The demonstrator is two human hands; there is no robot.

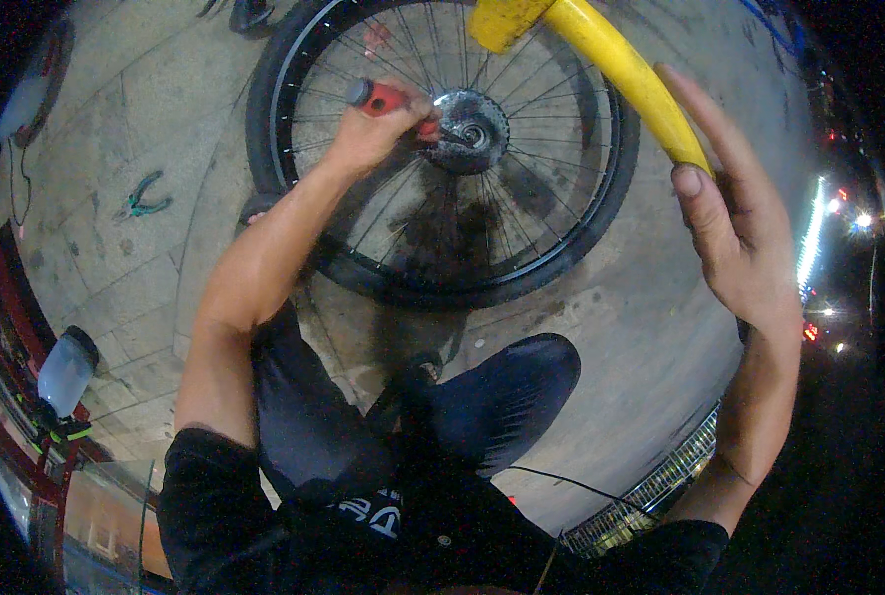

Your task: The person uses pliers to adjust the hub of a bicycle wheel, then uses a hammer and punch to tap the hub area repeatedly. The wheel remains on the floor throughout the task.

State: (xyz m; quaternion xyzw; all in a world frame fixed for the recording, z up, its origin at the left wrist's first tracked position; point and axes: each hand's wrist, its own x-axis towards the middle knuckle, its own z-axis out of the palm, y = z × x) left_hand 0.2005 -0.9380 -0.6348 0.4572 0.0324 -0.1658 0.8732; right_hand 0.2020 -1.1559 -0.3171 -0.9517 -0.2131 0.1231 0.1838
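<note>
Clamping left hand on red tool at sprockets of wheel, too blurred to make out its tip.
Clasping, with right hand, yellow mallet-like tool, cut off at top edge.

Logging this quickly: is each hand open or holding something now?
Left hand: closed, holding the red tool.
Right hand: holding the yellow tool near its end.

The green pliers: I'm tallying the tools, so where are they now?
In the head view, the green pliers lie on the ground at the left, apart from the bicycle wheel to their right.
</note>
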